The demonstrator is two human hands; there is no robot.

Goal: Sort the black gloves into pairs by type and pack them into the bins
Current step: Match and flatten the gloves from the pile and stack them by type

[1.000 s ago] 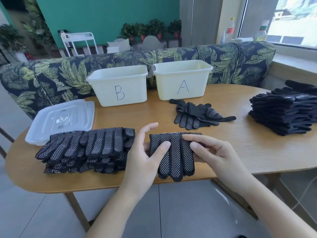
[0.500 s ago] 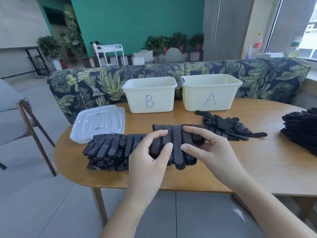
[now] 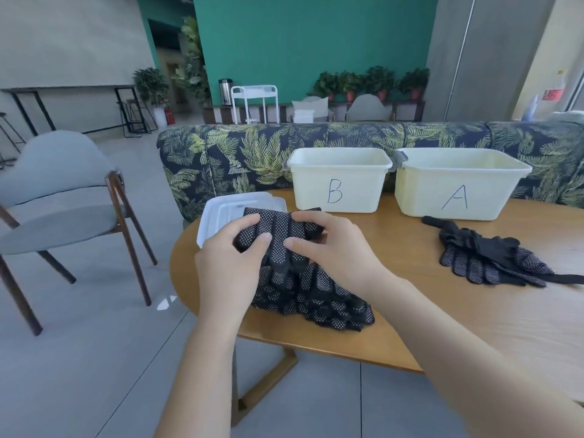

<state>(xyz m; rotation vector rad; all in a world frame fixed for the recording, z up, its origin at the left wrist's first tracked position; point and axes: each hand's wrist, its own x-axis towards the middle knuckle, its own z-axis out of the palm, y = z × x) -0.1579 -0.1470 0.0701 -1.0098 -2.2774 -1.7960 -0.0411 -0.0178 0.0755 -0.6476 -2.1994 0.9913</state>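
Both hands gripped a dotted black glove pair (image 3: 279,237) above the stack of dotted gloves (image 3: 316,298) near the counter's (image 3: 442,311) left end. The left hand (image 3: 230,263) curled its thumb and fingers round the pair's left side; the right hand (image 3: 335,248) pinched its right side, thumb in front. Behind the pair lay a clear plastic lid (image 3: 221,216). Bin B (image 3: 339,180) and bin A (image 3: 458,184) stood side by side at the counter's far edge, with a loose heap of mixed black gloves (image 3: 486,257) in front of bin A.
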